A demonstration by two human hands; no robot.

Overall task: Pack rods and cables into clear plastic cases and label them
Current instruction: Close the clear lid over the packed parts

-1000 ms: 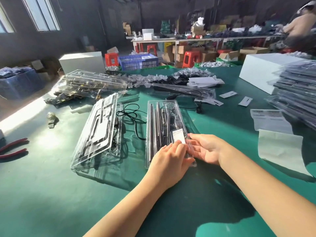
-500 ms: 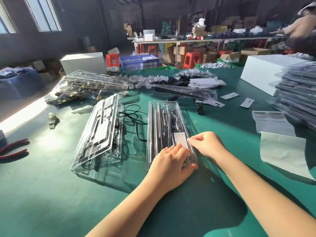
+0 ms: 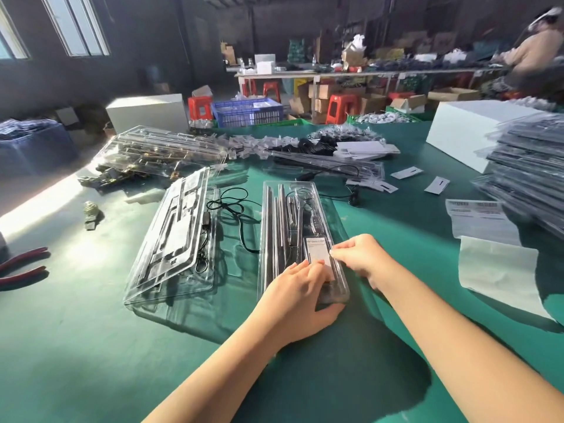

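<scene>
Where hands press: glossy rectangular label (image 3: 318, 254)

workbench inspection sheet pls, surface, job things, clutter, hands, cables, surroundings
surface: green mat, sunlit at left
job things: closed case holding rods, white label on its lid; second case lies beside it
clutter: pliers, label sheets, stacked cases
hands: left hand flat on the case end; right hand pressing the label edge
cables: black cable loose between the cases
surroundings: blue crate, red stools, another person far right
</scene>
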